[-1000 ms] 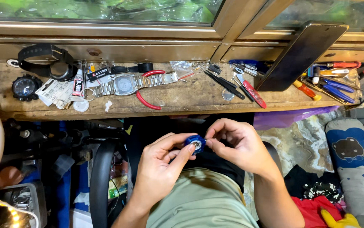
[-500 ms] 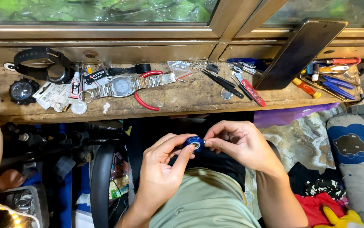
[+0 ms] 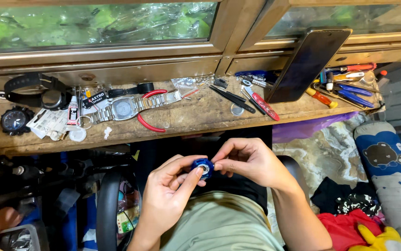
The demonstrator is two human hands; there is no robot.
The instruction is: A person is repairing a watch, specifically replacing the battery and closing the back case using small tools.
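A small round blue watch-case holder point(image 3: 202, 166) with a pale centre sits between both hands, low over my lap. My left hand point(image 3: 168, 195) grips it from the left with thumb and index finger. My right hand point(image 3: 247, 160) pinches its right side with the fingertips. Both hands are in front of the wooden workbench point(image 3: 195, 118).
On the bench lie a steel-bracelet watch point(image 3: 126, 108), red-handled pliers point(image 3: 147, 123), a black watch point(image 3: 14, 121), a black strap point(image 3: 33, 88), a glue tube point(image 3: 73, 113), tweezers point(image 3: 233, 98), a leaning dark phone point(image 3: 307, 62) and screwdrivers point(image 3: 344, 90). A blue bolster point(image 3: 391, 172) lies at right.
The hands have stayed together on the blue holder, shifting only slightly. The view has tilted a little.
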